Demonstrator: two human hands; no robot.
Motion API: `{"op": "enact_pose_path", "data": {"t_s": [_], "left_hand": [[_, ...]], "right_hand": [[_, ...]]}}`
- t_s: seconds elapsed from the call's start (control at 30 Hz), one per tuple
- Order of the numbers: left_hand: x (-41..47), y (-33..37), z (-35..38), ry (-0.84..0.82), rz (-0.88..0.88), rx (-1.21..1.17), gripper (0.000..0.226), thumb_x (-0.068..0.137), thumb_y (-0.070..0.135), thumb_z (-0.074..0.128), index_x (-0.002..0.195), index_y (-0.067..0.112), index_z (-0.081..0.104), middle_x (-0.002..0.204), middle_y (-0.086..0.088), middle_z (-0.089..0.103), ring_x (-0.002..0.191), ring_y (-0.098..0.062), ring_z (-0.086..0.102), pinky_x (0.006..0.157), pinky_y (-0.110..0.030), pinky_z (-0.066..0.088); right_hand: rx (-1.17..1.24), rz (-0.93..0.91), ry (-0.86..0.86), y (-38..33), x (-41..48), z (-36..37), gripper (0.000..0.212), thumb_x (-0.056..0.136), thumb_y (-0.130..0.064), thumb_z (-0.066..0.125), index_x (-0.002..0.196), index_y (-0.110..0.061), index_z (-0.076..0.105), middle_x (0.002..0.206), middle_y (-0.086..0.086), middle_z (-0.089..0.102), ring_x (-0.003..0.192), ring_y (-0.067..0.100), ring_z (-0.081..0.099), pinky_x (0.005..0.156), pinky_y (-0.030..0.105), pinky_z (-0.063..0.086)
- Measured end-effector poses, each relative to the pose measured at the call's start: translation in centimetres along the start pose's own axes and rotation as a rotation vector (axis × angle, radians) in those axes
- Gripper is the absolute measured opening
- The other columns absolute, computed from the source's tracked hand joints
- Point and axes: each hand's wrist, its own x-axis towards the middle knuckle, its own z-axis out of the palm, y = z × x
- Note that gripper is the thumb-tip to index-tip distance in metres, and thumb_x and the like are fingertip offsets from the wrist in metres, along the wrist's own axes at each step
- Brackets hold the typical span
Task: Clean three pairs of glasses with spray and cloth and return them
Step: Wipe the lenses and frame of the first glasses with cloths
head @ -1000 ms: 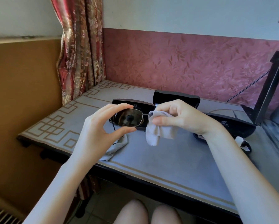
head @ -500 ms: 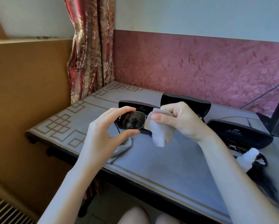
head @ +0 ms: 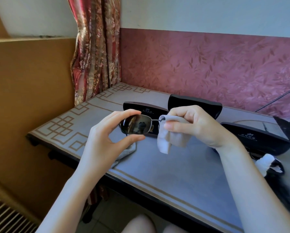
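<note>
Glasses [head: 137,126] were held up over the table [head: 174,174], with the cloth [head: 167,140] on one lens.
The left hand [head: 107,140] pinched the rim of the dark lens between thumb and forefinger. The right hand [head: 196,125] was clamped on the cloth, folded over the other lens, which was hidden. Three dark cases [head: 258,138] lay towards the back edge. A second cloth [head: 125,153] lay near the front edge, partly under the left hand.
</note>
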Motion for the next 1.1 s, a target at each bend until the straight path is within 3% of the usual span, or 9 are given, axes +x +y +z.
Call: {"op": "enact_pose_path", "data": {"t_s": [0.2, 0.4, 0.6, 0.73, 0.8, 0.87, 0.93, 1.03, 1.1], "left_hand": [[-0.3, 0.1, 0.6, 0.006, -0.011, 0.013, 0.049, 0.072, 0.043, 0.070, 0.118, 0.027, 0.064, 0.111, 0.013, 0.067, 0.113, -0.007, 0.060, 0.098, -0.017, 0.043], [-0.5, 0.2, 1.0, 0.007, -0.012, 0.013, 0.049, 0.073, 0.043, 0.069, 0.119, 0.025, 0.064, 0.110, 0.011, 0.067, 0.112, -0.013, 0.061, 0.098, -0.023, 0.046], [-0.3, 0.4, 0.7, 0.010, -0.014, 0.032, 0.047, 0.073, 0.045, 0.068, 0.118, 0.033, 0.062, 0.110, 0.016, 0.066, 0.112, -0.004, 0.059, 0.093, -0.008, 0.039], [-0.1, 0.5, 0.5, 0.005, -0.013, 0.004, 0.046, 0.072, 0.043, 0.069, 0.117, 0.032, 0.063, 0.107, 0.013, 0.067, 0.111, -0.008, 0.060, 0.094, -0.011, 0.041], [-0.1, 0.5, 0.6, 0.003, -0.007, 0.003, 0.046, 0.072, 0.042, 0.070, 0.117, 0.032, 0.063, 0.108, 0.013, 0.066, 0.111, -0.007, 0.060, 0.093, -0.011, 0.041], [-0.1, 0.6, 0.6, 0.005, -0.014, 0.000, 0.045, 0.072, 0.043, 0.070, 0.116, 0.035, 0.063, 0.109, 0.015, 0.066, 0.110, -0.005, 0.060, 0.092, -0.008, 0.040], [0.0, 0.6, 0.7, 0.008, -0.019, -0.001, 0.045, 0.071, 0.044, 0.069, 0.115, 0.037, 0.062, 0.108, 0.015, 0.066, 0.109, -0.006, 0.060, 0.091, -0.008, 0.040], [0.0, 0.6, 0.7, -0.002, -0.010, 0.015, 0.046, 0.072, 0.044, 0.069, 0.116, 0.037, 0.062, 0.110, 0.017, 0.065, 0.110, -0.005, 0.060, 0.093, -0.009, 0.040], [0.0, 0.6, 0.8, -0.017, 0.002, 0.037, 0.048, 0.070, 0.045, 0.073, 0.117, 0.037, 0.062, 0.111, 0.018, 0.065, 0.112, -0.005, 0.060, 0.095, -0.011, 0.041]], "right_hand": [[-0.018, 0.048, 0.037, 0.6, -0.1, 0.2, 0.016, 0.072, -0.020, 0.074, 0.061, -0.019, 0.062, 0.056, -0.007, 0.059, 0.051, 0.006, 0.053, 0.048, 0.015, 0.040], [0.003, 0.001, 0.106, 0.7, 0.1, 0.7, 0.030, 0.079, -0.026, 0.069, 0.059, -0.007, 0.055, 0.053, 0.002, 0.048, 0.046, 0.011, 0.046, 0.046, 0.019, 0.037], [0.013, -0.051, 0.113, 0.9, 0.1, 0.5, 0.061, 0.090, -0.036, 0.057, 0.075, 0.023, 0.049, 0.060, 0.032, 0.043, 0.053, 0.020, 0.042, 0.049, 0.022, 0.035], [0.000, -0.055, 0.095, 0.9, 0.1, 0.3, 0.052, 0.092, -0.032, 0.054, 0.079, 0.019, 0.056, 0.063, 0.017, 0.050, 0.056, 0.013, 0.047, 0.052, 0.014, 0.036], [-0.001, -0.055, 0.086, 0.9, 0.1, 0.2, 0.037, 0.091, -0.027, 0.054, 0.076, 0.005, 0.065, 0.062, 0.006, 0.055, 0.056, 0.009, 0.048, 0.054, 0.012, 0.037], [0.010, -0.058, 0.077, 0.9, 0.1, 0.2, 0.027, 0.087, -0.027, 0.062, 0.067, -0.010, 0.066, 0.061, 0.010, 0.055, 0.059, 0.011, 0.049, 0.056, 0.013, 0.037], [0.008, -0.046, 0.063, 1.0, 0.0, 0.1, 0.027, 0.080, -0.032, 0.064, 0.066, -0.009, 0.063, 0.065, 0.014, 0.057, 0.066, 0.019, 0.053, 0.060, 0.017, 0.039], [0.029, -0.024, 0.058, 1.1, -0.1, 0.0, 0.019, 0.080, -0.020, 0.063, 0.067, -0.009, 0.058, 0.057, -0.009, 0.055, 0.056, 0.005, 0.050, 0.055, 0.012, 0.037], [0.029, -0.014, 0.056, 1.1, -0.1, 0.1, 0.016, 0.080, -0.018, 0.063, 0.068, -0.009, 0.057, 0.055, -0.013, 0.053, 0.052, 0.002, 0.047, 0.050, 0.011, 0.035]]}}
